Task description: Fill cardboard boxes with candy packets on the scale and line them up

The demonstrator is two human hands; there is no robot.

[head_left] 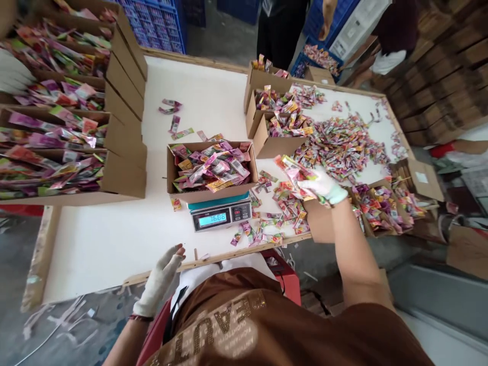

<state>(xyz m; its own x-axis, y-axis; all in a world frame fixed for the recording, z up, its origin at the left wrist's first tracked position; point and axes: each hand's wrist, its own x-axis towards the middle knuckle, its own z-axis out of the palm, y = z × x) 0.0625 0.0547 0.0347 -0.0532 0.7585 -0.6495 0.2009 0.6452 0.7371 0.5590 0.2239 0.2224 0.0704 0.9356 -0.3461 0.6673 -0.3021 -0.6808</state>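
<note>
Desk: What do the hands hold?

Reporter: A gloved right hand (324, 187) closes its fingers around a bunch of wrapped packets (293, 172), over loose packets (290, 209) at the right of a white worktop (102, 244). The left hand (160, 280), also gloved, hangs near the front edge, its fingers loosely parted, seemingly on nothing.

Desk: And the carton?

Reporter: The open carton (198, 196), heaped with packets, sits on a digital scale (241, 211), its display lit, just beside another filled box (282, 147).

Desk: What could go wrong?

Reporter: Packets jut out past the gloved grip; a loosened hold could scatter them. The heap rises above the carton's rim, so anything dropped on top might slide off. A bump against the neighbouring box could nudge the carton and upset the reading.
</note>
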